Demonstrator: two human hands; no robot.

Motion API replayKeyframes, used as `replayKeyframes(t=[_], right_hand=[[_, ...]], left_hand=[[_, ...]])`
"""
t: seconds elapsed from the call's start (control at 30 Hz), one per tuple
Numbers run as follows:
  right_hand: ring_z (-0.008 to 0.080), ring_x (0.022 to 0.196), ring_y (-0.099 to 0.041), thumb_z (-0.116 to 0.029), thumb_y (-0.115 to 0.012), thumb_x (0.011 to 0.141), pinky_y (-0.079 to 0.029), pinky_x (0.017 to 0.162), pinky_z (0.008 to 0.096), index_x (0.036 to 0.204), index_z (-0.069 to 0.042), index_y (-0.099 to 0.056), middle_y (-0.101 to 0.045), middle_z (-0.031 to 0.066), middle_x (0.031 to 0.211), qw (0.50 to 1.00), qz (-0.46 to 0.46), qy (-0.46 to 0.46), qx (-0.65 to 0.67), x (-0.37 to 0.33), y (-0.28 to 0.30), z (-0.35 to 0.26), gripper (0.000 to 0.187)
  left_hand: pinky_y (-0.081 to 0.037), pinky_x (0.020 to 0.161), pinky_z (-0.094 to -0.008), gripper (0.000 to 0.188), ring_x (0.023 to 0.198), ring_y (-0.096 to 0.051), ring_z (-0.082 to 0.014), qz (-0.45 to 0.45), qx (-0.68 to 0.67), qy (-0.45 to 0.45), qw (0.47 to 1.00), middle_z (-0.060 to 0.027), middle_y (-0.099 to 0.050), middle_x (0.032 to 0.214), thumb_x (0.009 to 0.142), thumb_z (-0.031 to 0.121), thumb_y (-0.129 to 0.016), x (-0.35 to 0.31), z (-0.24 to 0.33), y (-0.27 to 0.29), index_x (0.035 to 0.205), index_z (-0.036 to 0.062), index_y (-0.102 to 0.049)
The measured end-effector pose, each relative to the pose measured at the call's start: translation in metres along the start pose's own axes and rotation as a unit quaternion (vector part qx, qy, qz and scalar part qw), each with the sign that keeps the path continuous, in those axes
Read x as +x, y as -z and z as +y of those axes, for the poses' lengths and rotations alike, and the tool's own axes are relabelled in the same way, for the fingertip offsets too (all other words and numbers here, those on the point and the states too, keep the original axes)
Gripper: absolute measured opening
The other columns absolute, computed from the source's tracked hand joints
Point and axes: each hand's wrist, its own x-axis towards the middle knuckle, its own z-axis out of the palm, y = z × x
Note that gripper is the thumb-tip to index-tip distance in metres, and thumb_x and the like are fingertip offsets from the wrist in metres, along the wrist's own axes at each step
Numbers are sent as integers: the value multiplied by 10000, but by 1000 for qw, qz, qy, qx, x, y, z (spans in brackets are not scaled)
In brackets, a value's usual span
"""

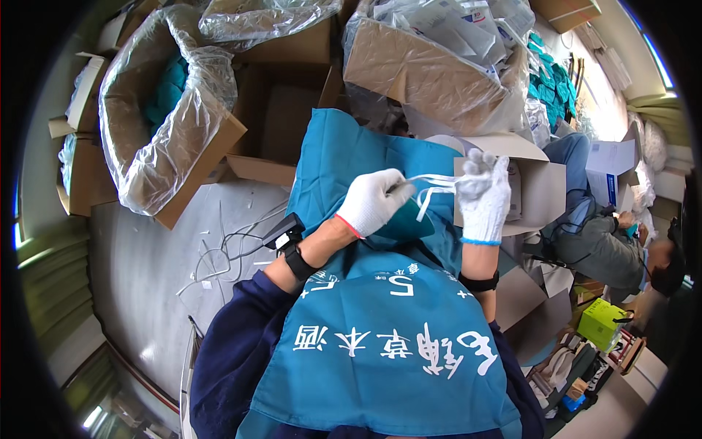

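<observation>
My left hand [376, 203], in a white knit glove with a red cuff, pinches a small teal cloth piece [411, 225] together with its white ties [436, 178]. From there the ties stretch across to my right hand [484, 192]. That hand wears a white glove with a blue cuff, its fingers bent where the ties reach it. One loose tie end hangs down between the hands. Under both hands, teal cloth [344, 150] lies over my lap, joining a teal apron [387, 380] with white print.
Plastic-lined cartons stand ahead: one [164, 110] holds teal pieces, another [431, 73] white packets. An open white box [537, 183] is beside my right hand. At the right sits another person [607, 245]. Cut straps [219, 252] litter the floor at left.
</observation>
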Motion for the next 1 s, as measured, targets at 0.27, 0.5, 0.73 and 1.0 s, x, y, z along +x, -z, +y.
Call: replayKeyframes(t=[0.27,0.5,0.73,1.0], right_hand=[[128,945,-667,-66,-666,939,-510,776,253,1146,-28,-645,-699,74,1062,765,-140,329,-535,-45,-30,15,212],[143,1024,-640,-31,-699,911,-508,897,281,1112,-12,-600,-680,70,1075,877,-266,-5,-400,-38,-31,56,225],[71,909,-560,-158,-640,986,-478,844,232,1086,20,-624,-627,7,976,866,-285,-201,-360,-38,-17,53,205],[191,649,-553,-259,-604,989,-455,629,343,902,1,-601,-543,135,722,724,-267,-11,-636,-37,-7,43,274]], left_hand=[[-422,558,-270,250,636,-465,-55,55,62,44,996,-59,-538,643,956,193,-677,8,-10,11,865,-40,-658],[-409,558,-277,298,635,-442,-60,68,49,25,996,-61,-480,634,995,206,-618,8,-6,20,824,-38,-619],[-413,550,-249,319,608,-486,-60,107,-82,73,988,5,-549,675,1031,239,-564,7,-29,23,832,-4,-620],[-543,759,-349,246,822,-688,-240,332,319,26,887,-119,-713,1004,896,196,-712,4,-43,55,1069,23,-681]])
